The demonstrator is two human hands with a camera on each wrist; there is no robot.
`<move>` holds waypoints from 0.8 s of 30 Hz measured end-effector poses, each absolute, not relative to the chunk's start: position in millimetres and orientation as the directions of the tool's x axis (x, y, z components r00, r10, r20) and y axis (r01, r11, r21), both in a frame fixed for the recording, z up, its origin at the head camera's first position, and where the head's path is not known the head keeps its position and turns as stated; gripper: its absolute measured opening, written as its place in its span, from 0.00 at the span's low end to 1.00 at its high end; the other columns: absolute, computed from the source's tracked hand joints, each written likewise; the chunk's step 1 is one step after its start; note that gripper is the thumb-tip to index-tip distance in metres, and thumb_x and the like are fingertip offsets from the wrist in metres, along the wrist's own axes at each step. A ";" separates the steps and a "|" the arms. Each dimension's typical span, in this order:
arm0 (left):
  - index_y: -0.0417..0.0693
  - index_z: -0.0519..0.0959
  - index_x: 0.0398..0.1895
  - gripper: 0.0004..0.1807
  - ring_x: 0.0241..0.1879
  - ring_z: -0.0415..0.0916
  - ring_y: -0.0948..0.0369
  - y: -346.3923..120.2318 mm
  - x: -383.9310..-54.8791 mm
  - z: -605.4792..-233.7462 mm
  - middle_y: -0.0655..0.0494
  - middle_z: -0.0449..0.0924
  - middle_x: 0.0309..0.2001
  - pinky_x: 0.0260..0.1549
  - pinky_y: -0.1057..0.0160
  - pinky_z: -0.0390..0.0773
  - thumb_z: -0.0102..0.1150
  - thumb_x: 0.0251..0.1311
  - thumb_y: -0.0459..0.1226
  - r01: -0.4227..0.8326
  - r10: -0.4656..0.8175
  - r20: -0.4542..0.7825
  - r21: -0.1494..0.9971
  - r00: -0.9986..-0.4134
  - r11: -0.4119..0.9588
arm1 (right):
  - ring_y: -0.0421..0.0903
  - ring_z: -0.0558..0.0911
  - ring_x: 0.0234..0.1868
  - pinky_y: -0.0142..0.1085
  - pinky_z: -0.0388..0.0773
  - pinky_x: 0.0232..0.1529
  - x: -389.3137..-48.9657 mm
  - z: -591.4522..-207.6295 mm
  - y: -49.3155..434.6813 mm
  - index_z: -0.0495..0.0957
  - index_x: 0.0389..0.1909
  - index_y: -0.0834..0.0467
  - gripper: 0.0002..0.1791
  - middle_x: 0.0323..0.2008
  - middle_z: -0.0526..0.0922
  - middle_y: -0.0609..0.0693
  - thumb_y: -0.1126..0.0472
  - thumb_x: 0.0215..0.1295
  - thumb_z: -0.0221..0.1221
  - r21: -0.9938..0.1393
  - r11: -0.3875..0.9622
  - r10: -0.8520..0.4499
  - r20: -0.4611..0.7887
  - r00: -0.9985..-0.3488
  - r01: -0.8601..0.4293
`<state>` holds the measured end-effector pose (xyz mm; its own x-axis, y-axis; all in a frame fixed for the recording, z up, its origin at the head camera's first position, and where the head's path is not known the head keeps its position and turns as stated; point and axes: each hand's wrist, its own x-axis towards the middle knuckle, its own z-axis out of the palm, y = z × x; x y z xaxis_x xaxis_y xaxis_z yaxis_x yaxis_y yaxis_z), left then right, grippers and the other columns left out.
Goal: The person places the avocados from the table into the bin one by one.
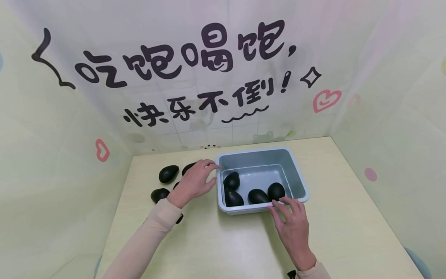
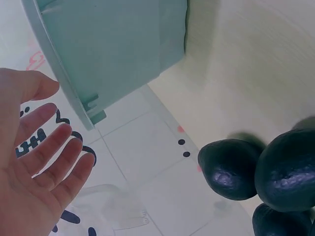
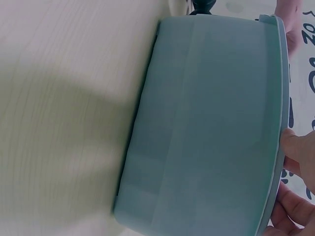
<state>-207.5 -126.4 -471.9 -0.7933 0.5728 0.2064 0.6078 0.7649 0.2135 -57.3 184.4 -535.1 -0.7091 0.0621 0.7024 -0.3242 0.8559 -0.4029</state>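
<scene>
A light blue-grey plastic bin (image 1: 259,209) stands on the table with several dark avocados (image 1: 232,198) inside, along its left and near sides. My right hand (image 1: 292,226) pinches the near rim, thumb outside and fingers over the edge; the right wrist view shows the thumb (image 3: 290,142) against the rim. At the bin's left rim is my left hand (image 1: 196,180), its fingers loosely extended and holding nothing. Its thumb (image 2: 42,86) is close to the rim in the left wrist view; whether they touch I cannot tell.
Several more avocados (image 1: 168,174) lie on the table left of the bin, some partly hidden by the left arm. A printed cloth backdrop (image 1: 209,128) rises behind the pale wooden table (image 1: 223,244) and along both sides.
</scene>
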 end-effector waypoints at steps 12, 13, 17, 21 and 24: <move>0.44 0.85 0.61 0.20 0.59 0.80 0.46 -133.1 -211.8 -479.9 0.44 0.83 0.59 0.56 0.49 0.85 0.66 0.68 0.38 0.553 0.506 0.235 0.231 -0.830 0.800 | 0.60 0.81 0.47 0.53 0.83 0.45 -57.3 -535.3 185.2 0.93 0.40 0.59 0.19 0.42 0.87 0.58 0.66 0.44 0.83 -0.404 0.855 0.063 0.703 -0.708 -0.325; 0.45 0.85 0.61 0.20 0.59 0.80 0.46 -133.9 -212.2 -481.0 0.44 0.83 0.59 0.56 0.49 0.85 0.66 0.68 0.38 0.551 0.504 0.236 0.230 -0.831 0.802 | 0.60 0.81 0.47 0.53 0.83 0.45 -57.3 -535.0 185.2 0.93 0.40 0.59 0.18 0.42 0.87 0.58 0.66 0.44 0.83 -0.404 0.855 0.063 0.703 -0.708 -0.325; 0.44 0.85 0.61 0.19 0.58 0.80 0.46 -137.5 -213.7 -485.4 0.44 0.84 0.59 0.56 0.48 0.84 0.66 0.68 0.38 0.537 0.492 0.225 0.238 -0.841 0.809 | 0.60 0.81 0.47 0.52 0.82 0.46 -57.2 -534.3 185.2 0.93 0.40 0.58 0.18 0.43 0.87 0.57 0.66 0.45 0.82 -0.405 0.855 0.066 0.705 -0.706 -0.324; 0.43 0.84 0.60 0.19 0.59 0.80 0.45 -141.2 -213.5 -488.6 0.43 0.84 0.59 0.59 0.46 0.83 0.67 0.67 0.37 0.513 0.468 0.218 0.247 -0.856 0.822 | 0.60 0.81 0.47 0.52 0.81 0.47 -57.3 -534.7 184.9 0.93 0.40 0.58 0.18 0.43 0.87 0.57 0.66 0.45 0.82 -0.409 0.853 0.069 0.704 -0.707 -0.323; 0.43 0.84 0.61 0.20 0.60 0.79 0.44 -143.7 -212.4 -489.7 0.43 0.83 0.59 0.60 0.46 0.82 0.66 0.67 0.37 0.489 0.444 0.215 0.252 -0.870 0.835 | 0.60 0.81 0.47 0.51 0.80 0.49 -57.4 -535.3 184.6 0.93 0.40 0.58 0.18 0.43 0.87 0.58 0.66 0.45 0.83 -0.413 0.851 0.071 0.704 -0.707 -0.326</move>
